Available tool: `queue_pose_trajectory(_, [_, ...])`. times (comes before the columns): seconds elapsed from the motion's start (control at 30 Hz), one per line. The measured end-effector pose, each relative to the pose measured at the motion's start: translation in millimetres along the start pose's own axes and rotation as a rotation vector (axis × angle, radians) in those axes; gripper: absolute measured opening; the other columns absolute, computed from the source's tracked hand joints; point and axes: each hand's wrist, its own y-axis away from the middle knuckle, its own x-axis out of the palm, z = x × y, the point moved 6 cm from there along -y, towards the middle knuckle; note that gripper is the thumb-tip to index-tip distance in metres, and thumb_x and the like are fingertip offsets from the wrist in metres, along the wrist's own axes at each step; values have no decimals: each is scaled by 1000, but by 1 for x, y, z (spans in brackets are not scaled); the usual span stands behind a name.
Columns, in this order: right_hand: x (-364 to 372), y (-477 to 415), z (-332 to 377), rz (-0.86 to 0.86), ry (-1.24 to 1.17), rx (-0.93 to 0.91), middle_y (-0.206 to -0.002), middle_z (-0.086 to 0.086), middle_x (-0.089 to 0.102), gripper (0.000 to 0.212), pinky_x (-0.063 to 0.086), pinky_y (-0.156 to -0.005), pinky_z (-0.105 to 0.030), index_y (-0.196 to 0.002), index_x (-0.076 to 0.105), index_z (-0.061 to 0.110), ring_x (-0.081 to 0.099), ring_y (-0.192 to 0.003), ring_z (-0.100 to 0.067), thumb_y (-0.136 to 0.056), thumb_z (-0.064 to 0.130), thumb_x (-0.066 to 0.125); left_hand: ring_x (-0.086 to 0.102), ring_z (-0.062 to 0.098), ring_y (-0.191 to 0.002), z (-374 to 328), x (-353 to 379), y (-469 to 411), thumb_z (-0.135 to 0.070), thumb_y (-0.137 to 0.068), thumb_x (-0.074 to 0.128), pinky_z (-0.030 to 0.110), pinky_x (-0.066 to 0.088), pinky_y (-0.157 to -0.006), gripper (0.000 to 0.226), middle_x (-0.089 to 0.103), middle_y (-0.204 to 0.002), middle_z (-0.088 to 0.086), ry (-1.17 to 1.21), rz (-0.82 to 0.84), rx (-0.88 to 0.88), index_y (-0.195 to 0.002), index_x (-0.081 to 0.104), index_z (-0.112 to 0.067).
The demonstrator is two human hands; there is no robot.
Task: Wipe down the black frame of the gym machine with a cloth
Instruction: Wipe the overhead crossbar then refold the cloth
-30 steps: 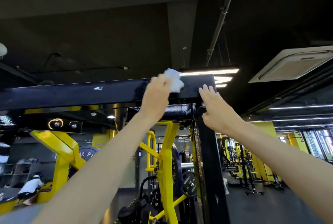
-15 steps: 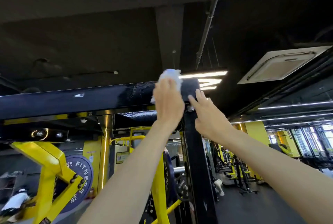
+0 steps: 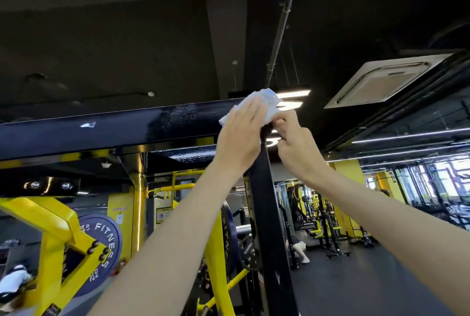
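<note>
The machine's black frame has a glossy top crossbar (image 3: 114, 130) running left to right overhead and a black upright post (image 3: 267, 201) below its right end. A white cloth (image 3: 265, 102) lies over the crossbar's right end at the corner. My left hand (image 3: 241, 137) presses flat on the cloth with straight fingers. My right hand (image 3: 295, 142) is just right of the corner, its fingers curled and pinching the cloth's lower right edge. Wet streaks show on the crossbar left of the cloth.
Yellow machine arms (image 3: 58, 229) and a blue weight plate (image 3: 101, 247) sit lower left behind the frame. More yellow gym machines (image 3: 328, 226) stand on the dark floor at right. A ceiling air unit (image 3: 384, 79) and a pipe (image 3: 282, 20) hang overhead. A person crouches at far lower left.
My left hand slid the cloth right to the end of the crossbar. My right hand left the post and came up to pinch the cloth's edge.
</note>
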Motion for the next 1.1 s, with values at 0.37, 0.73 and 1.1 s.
queue_pose_trajectory(0.37, [-9,-3,-15,-111,-241,120,-101,-10,67,46,46,-56,-10,-121,34,19,64,-79,-9,-89,-12,41,33,24,-138,-15,0,19,5,-83,50,40,30,-112,64,40,-149,6,188,24,-15,-144,39,-11])
queue_pose_trajectory(0.73, [-1,62,-32,207,-107,345,-104,-1,55,52,53,-80,-30,-126,49,17,57,-95,-16,-82,1,69,56,17,-82,-39,-9,86,-14,-99,45,31,46,-74,22,63,-89,6,1019,690,-712,-103,63,-2])
queue_pose_trajectory(1.1, [44,122,-61,377,-563,834,-110,-16,69,26,57,-83,-34,-111,65,-4,67,-93,-22,-88,9,66,64,13,-82,-19,-22,139,-23,-89,66,23,52,-64,18,67,-95,4,1078,936,-855,-104,67,-13])
